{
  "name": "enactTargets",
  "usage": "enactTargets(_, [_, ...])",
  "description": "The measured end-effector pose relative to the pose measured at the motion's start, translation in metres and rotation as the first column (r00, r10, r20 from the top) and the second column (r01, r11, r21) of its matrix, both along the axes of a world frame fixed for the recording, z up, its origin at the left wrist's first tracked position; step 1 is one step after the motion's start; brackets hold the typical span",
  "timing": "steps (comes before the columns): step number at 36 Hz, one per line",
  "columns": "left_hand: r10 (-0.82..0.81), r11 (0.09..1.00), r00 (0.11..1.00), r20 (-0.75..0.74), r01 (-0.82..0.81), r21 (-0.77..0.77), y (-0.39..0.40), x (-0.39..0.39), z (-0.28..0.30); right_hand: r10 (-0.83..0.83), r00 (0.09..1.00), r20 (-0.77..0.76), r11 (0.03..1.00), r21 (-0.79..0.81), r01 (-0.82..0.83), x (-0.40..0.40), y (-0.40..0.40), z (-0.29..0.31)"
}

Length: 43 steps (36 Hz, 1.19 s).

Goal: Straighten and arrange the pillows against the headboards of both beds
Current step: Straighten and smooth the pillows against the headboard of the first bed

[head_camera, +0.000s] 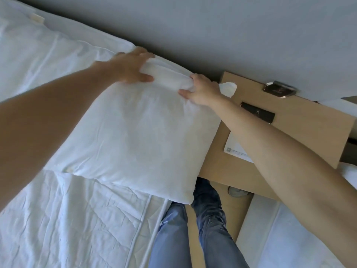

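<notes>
A white pillow (135, 136) lies at the head end of the left bed (67, 219), its far edge close to the grey wall (212, 31). My left hand (131, 67) rests on the pillow's far edge, fingers spread and curled over the folded fabric. My right hand (201, 89) pinches the far right corner of the same pillow. A second white pillow (38, 53) lies to the left, along the wall. The second bed (301, 235) shows at the lower right.
A light wooden nightstand (289, 120) stands between the beds, carrying a dark remote (257, 114), a white card (237, 147) and a shiny object (279, 89) by the wall. My legs in blue jeans (193, 235) stand in the narrow gap between the beds.
</notes>
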<state>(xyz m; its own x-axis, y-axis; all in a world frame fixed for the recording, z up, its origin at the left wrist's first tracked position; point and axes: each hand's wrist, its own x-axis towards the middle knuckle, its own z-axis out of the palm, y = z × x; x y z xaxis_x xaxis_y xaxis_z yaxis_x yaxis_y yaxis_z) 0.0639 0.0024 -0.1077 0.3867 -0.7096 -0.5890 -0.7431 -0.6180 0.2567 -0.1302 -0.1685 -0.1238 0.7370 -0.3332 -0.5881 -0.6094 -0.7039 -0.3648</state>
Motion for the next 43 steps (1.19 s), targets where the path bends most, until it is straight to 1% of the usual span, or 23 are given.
enactTargets(3, [-0.112,0.988,0.987,0.116,0.098,0.117,0.008,0.009,-0.003,-0.117,0.993,0.001,0.991,0.064,0.117,0.001,-0.004,-0.005])
enactTargets(5, [-0.15,0.983,0.975,0.166,0.129,0.134,0.013,0.009,-0.002,-0.223,0.974,0.026,0.97,0.11,0.219,-0.001,-0.003,-0.006])
enactTargets(9, [-0.104,0.992,0.978,0.181,0.089,0.091,0.016,0.0,0.005,-0.305,0.947,0.1,0.951,0.089,0.297,-0.006,0.003,-0.003])
enactTargets(13, [0.015,0.999,0.985,0.17,-0.01,-0.031,0.02,-0.002,0.02,-0.423,0.884,0.201,0.905,0.135,0.402,-0.016,0.007,0.015])
enactTargets(16, [0.032,0.998,0.987,0.156,-0.022,-0.064,0.024,-0.002,0.039,-0.44,0.859,0.263,0.896,0.189,0.401,-0.024,0.005,0.039])
enactTargets(20, [0.011,0.996,0.993,0.115,0.0,-0.095,0.031,-0.005,0.066,-0.428,0.828,0.362,0.9,0.256,0.354,-0.039,0.011,0.078])
enactTargets(23, [0.019,1.0,0.998,0.063,-0.018,-0.02,0.037,-0.005,0.082,-0.409,0.809,0.422,0.908,0.28,0.313,-0.053,0.019,0.105])
enactTargets(27, [-0.04,0.993,0.999,0.029,0.036,0.112,0.049,-0.002,0.101,-0.297,0.821,0.487,0.953,0.208,0.222,-0.072,0.029,0.136])
enactTargets(30, [-0.047,0.985,0.996,0.08,0.033,0.168,0.056,-0.001,0.112,-0.271,0.814,0.514,0.961,0.197,0.195,-0.084,0.032,0.154])
enactTargets(32, [-0.04,0.986,0.992,0.121,0.02,0.165,0.06,-0.002,0.119,-0.273,0.8,0.535,0.961,0.197,0.197,-0.092,0.031,0.165])
enactTargets(35, [-0.025,0.995,0.987,0.157,0.01,0.094,0.067,-0.004,0.126,-0.299,0.772,0.561,0.954,0.207,0.219,-0.103,0.026,0.184])
enactTargets(38, [0.061,0.992,0.975,0.212,-0.037,-0.117,0.066,-0.011,0.134,-0.291,0.762,0.579,0.957,0.181,0.228,-0.115,0.02,0.198])
enactTargets(40, [0.113,0.964,0.966,0.233,-0.05,-0.261,0.059,-0.018,0.142,-0.296,0.751,0.59,0.955,0.166,0.245,-0.124,0.013,0.206])
enactTargets(43, [0.145,0.89,0.953,0.266,-0.008,-0.456,0.053,-0.024,0.161,-0.303,0.736,0.606,0.951,0.145,0.272,-0.138,0.0,0.216])
